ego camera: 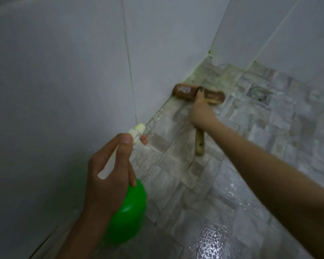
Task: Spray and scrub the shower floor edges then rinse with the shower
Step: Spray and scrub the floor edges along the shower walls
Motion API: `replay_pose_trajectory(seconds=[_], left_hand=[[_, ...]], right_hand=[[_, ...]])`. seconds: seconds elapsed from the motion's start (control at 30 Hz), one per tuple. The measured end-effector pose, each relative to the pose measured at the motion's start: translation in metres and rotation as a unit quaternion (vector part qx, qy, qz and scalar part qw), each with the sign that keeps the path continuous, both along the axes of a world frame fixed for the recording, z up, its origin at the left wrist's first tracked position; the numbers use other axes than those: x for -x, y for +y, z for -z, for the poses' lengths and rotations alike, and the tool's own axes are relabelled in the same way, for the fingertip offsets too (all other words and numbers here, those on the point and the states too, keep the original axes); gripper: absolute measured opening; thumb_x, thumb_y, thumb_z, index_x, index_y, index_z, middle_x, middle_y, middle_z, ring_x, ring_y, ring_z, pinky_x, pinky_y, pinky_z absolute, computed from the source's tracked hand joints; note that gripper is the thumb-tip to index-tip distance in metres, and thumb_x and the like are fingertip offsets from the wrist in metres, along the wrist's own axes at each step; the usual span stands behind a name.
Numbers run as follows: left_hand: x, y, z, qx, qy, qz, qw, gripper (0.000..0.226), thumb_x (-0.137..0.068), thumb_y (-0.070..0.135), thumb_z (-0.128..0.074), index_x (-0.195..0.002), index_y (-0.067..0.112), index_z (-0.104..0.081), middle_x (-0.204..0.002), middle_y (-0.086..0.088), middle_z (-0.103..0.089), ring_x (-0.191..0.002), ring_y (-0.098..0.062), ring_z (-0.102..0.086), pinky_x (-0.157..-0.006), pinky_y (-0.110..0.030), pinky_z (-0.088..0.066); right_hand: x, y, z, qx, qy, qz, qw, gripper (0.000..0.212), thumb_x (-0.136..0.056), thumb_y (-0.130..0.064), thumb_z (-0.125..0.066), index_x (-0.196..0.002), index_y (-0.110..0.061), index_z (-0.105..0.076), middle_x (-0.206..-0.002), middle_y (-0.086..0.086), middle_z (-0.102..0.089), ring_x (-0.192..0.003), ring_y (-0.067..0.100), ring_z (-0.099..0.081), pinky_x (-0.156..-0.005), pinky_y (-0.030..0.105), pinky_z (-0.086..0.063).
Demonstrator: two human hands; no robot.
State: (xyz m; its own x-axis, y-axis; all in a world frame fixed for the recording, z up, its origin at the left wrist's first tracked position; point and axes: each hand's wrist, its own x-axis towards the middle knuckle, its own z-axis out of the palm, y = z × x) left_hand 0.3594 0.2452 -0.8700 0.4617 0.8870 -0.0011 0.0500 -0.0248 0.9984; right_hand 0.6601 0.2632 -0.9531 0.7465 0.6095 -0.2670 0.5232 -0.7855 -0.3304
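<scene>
My left hand (108, 169) grips the white trigger head of a green spray bottle (128, 212), its nozzle pointing toward the seam where the wall meets the floor. My right hand (201, 114) holds the wooden handle of a scrub brush (198, 93), whose brown head lies across the floor edge against the left wall. The handle's free end sticks out below my fist. The brush and my right hand are blurred.
Grey wall tiles (64, 81) rise on the left and at the back right. The stone-pattern floor (260, 137) is wet and shiny near the bottom. A square drain (260, 93) sits to the right of the brush, near the far corner.
</scene>
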Motion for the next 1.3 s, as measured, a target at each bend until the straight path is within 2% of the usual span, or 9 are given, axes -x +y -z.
replay_pose_trajectory(seconds=[0.13, 0.27, 0.4, 0.53, 0.6, 0.67, 0.83, 1.03, 1.3], left_hand=[[-0.021, 0.008, -0.005, -0.008, -0.016, 0.013, 1.000, 0.048, -0.087, 0.062, -0.046, -0.093, 0.024, -0.076, -0.082, -0.035, -0.065, -0.040, -0.029, -0.045, -0.044, -0.025, -0.039], [-0.036, 0.012, -0.004, 0.000, -0.024, 0.030, 0.999, 0.042, -0.086, 0.060, -0.047, -0.089, 0.031, -0.077, -0.084, -0.035, -0.064, -0.038, -0.026, -0.044, -0.042, -0.024, -0.039], [-0.044, 0.009, 0.001, -0.001, -0.015, 0.036, 0.999, 0.039, -0.087, 0.059, -0.045, -0.090, 0.039, -0.078, -0.087, -0.025, -0.068, -0.038, -0.023, -0.045, -0.042, -0.023, -0.039], [-0.043, 0.013, 0.003, 0.015, -0.012, 0.020, 1.000, 0.050, -0.084, 0.062, -0.046, -0.096, 0.023, -0.076, -0.084, -0.035, -0.064, -0.039, -0.028, -0.044, -0.042, -0.023, -0.038], [-0.044, 0.015, 0.005, 0.021, -0.014, 0.017, 1.000, 0.050, -0.083, 0.064, -0.047, -0.092, 0.024, -0.076, -0.084, -0.036, -0.064, -0.040, -0.031, -0.044, -0.041, -0.024, -0.038], [-0.045, 0.015, 0.006, 0.019, -0.009, 0.019, 1.000, 0.049, -0.083, 0.064, -0.047, -0.091, 0.026, -0.077, -0.085, -0.036, -0.064, -0.040, -0.031, -0.044, -0.043, -0.026, -0.038], [-0.043, 0.011, -0.001, 0.002, -0.016, 0.021, 1.000, 0.044, -0.084, 0.063, -0.047, -0.089, 0.032, -0.077, -0.083, -0.035, -0.065, -0.041, -0.034, -0.045, -0.042, -0.025, -0.038], [-0.042, -0.001, -0.005, -0.002, -0.019, 0.040, 0.999, 0.045, -0.084, 0.062, -0.047, -0.088, 0.030, -0.078, -0.074, -0.036, -0.062, -0.036, -0.025, -0.042, -0.043, -0.021, -0.038], [-0.021, -0.027, -0.014, 0.000, -0.010, 0.050, 0.999, 0.039, -0.085, 0.061, -0.048, -0.085, 0.036, -0.077, -0.085, -0.037, -0.064, -0.036, -0.027, -0.044, -0.043, -0.023, -0.039]], right_hand=[[-0.065, 0.024, -0.025, 0.052, -0.024, 0.036, 0.998, 0.080, -0.094, -0.010, -0.042, -0.150, -0.012, 0.016, -0.128, 0.027, -0.052, -0.102, 0.036, -0.060, -0.076, 0.041, -0.048], [-0.027, 0.021, -0.022, 0.112, -0.025, -0.053, 0.992, 0.072, -0.094, -0.006, -0.045, -0.146, 0.010, 0.002, -0.152, 0.030, -0.017, -0.128, 0.038, -0.042, -0.093, 0.041, -0.044], [-0.059, 0.030, -0.009, 0.067, -0.047, 0.007, 0.997, 0.078, -0.093, -0.005, -0.044, -0.148, 0.001, 0.011, -0.146, 0.026, -0.035, -0.113, 0.036, -0.055, -0.076, 0.039, -0.042], [-0.057, 0.033, -0.019, 0.049, -0.017, 0.020, 0.998, 0.066, -0.095, -0.007, -0.041, -0.145, 0.012, -0.003, -0.150, 0.031, -0.024, -0.124, 0.040, -0.045, -0.091, 0.042, -0.042], [-0.020, 0.012, -0.005, 0.046, -0.026, -0.021, 0.998, 0.071, -0.096, -0.007, -0.038, -0.146, 0.007, 0.010, -0.139, 0.029, -0.038, -0.093, 0.033, -0.059, -0.071, 0.037, -0.045], [0.000, -0.008, 0.001, 0.044, -0.037, -0.060, 0.997, 0.074, -0.096, -0.009, -0.036, -0.149, -0.005, 0.014, -0.100, 0.018, -0.053, -0.065, 0.022, -0.049, -0.059, 0.033, -0.036], [-0.079, 0.009, -0.015, 0.036, -0.021, 0.012, 0.999, 0.078, -0.095, -0.014, -0.040, -0.151, -0.023, 0.013, -0.117, 0.025, -0.056, -0.093, 0.037, -0.060, -0.073, 0.042, -0.048], [0.062, -0.088, -0.029, 0.045, 0.065, -0.060, 0.995, 0.079, -0.096, -0.009, -0.037, -0.149, -0.030, 0.016, -0.068, 0.003, -0.046, -0.052, 0.011, -0.042, -0.045, 0.026, -0.030], [0.027, -0.098, -0.037, 0.074, 0.080, -0.012, 0.994, 0.077, -0.095, -0.011, -0.037, -0.150, -0.036, 0.012, -0.089, 0.016, -0.056, -0.063, 0.024, -0.057, -0.052, 0.035, -0.048]])
